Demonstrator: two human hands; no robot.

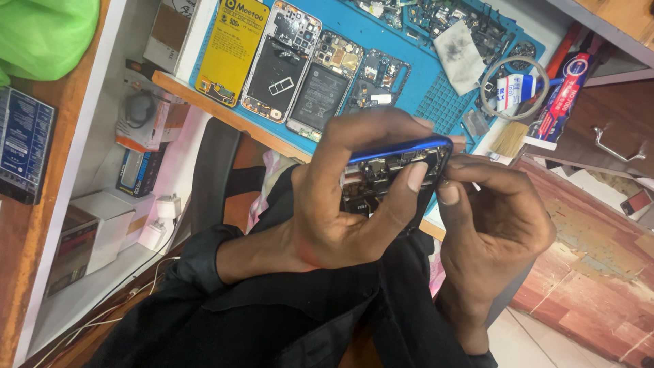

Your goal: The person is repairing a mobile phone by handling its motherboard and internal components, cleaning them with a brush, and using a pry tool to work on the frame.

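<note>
I hold an opened phone point(392, 167) with a blue frame and bare circuit parts over my lap. My left hand point(340, 204) wraps around it from the left, its thumb pressing on the lower edge. From the right, my right hand point(494, 225) pinches the phone's corner with thumb and fingertip. Whether a small tool sits between those fingers I cannot tell. Both sleeves are black.
A blue work mat point(415, 75) on the bench carries several opened phones point(279, 65), a yellow battery point(228, 51), a grey cloth point(458, 53), a tape ring point(514, 85), glue tubes point(562, 99) and a brush point(509, 138). Boxes point(88, 235) and a white charger point(163, 211) fill the shelf at left.
</note>
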